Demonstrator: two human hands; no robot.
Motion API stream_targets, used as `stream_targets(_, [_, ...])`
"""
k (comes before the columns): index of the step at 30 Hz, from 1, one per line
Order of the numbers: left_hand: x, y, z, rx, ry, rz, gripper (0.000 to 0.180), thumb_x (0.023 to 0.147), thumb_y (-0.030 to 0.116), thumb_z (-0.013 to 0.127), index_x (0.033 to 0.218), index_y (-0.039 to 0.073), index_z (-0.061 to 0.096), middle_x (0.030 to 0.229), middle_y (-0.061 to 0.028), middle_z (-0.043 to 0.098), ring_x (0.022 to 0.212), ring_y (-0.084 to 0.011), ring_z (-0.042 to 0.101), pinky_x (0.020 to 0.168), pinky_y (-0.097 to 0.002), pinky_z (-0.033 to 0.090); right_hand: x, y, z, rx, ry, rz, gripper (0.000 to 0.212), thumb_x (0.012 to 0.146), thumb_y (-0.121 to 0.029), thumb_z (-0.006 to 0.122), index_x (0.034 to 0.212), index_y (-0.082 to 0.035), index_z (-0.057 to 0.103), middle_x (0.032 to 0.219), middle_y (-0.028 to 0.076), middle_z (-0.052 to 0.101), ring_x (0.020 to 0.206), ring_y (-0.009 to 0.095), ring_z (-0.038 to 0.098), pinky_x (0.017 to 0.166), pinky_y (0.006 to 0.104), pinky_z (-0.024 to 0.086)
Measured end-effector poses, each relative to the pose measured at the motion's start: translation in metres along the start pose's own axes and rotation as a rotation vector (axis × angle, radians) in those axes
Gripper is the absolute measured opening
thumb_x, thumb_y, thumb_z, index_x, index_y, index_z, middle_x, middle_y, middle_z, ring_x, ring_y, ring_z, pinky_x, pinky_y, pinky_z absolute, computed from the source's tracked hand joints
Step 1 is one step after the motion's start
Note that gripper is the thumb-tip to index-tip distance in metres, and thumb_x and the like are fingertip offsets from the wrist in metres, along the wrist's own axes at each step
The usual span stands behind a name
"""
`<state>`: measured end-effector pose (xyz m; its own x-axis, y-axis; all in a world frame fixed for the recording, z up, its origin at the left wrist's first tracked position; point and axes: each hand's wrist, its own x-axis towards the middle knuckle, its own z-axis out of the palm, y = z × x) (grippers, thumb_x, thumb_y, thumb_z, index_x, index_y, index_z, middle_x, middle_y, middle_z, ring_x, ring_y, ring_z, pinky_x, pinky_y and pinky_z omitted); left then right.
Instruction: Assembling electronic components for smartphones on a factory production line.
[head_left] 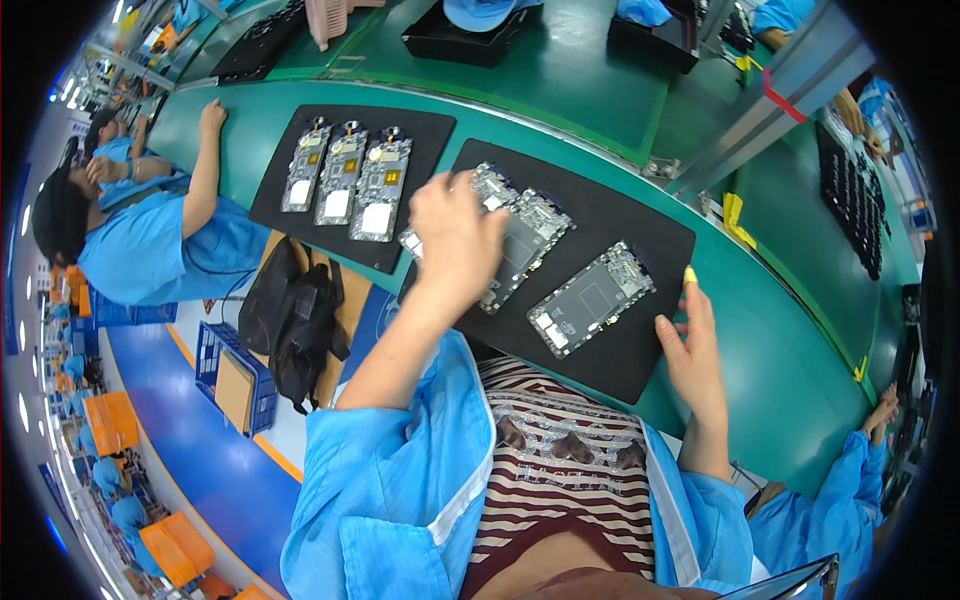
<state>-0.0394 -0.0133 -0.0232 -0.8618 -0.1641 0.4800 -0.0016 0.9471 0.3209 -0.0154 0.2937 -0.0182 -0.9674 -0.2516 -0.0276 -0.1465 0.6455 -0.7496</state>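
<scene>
Green filled most of the view: a long green counter curved across the factory line, with a blue floor below it to the person's left, where orange bins stood in a row. Another person in a light blue smock sat further along the line, one arm stretched onto the green surface. A black bag sat on a blue crate beside that person.

Two black mats lay on the counter. The far black mat carried three phone frames side by side, each with a small white rectangular patch near its lower end. The near black mat lay in front of the wearer and held more phone frames. The left hand rested on this mat with fingers curled down over the leftmost frame, gripping it from above. A single frame lay apart on the same mat, grey with small white patches at one corner.

The right hand lay open and flat at the mat's right edge, touching it, holding nothing, with a yellow cot on one fingertip. Small yellow tape tags marked the counter's rail
</scene>
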Motion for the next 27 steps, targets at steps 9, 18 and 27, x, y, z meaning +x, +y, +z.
stream_targets(9, [-0.004,-0.025,-0.014,-0.159,-0.449,-0.259,0.059,0.088,0.041,0.054,0.127,-0.003,0.048,0.121,-0.0264,0.053,0.113,-0.0427,0.047,0.096,-0.0475,0.037,-0.021,-0.003,-0.006,0.037,0.031,0.128,0.065,0.089,-0.021,0.058,0.141,0.004,0.026,0.135,0.022,0.037,0.122,0.035,0.039,0.1,0.0387,0.037])
stream_targets(18, [-0.021,0.092,0.028,-0.858,-0.832,-0.05,0.061,0.092,0.035,0.056,0.132,-0.007,0.039,0.126,-0.0279,0.049,0.112,-0.0323,0.053,0.092,-0.0389,0.044,-0.085,0.055,-0.059,-0.368,0.608,0.3,0.061,0.086,-0.016,0.06,0.137,0.005,0.033,0.132,0.026,0.039,0.118,0.041,0.039,0.101,0.0441,0.034])
stream_targets(27, [-0.045,0.177,0.078,-1.442,-1.385,-0.017,0.067,0.097,0.04,0.046,0.145,0.002,0.019,0.143,-0.0213,0.033,0.131,-0.0299,0.037,0.104,-0.0399,0.035,-0.07,0.021,0.007,-0.676,0.455,0.081,0.05,0.073,-0.017,0.067,0.121,-0.009,0.053,0.138,0.022,0.036,0.128,0.038,0.035,0.099,0.0544,0.027])
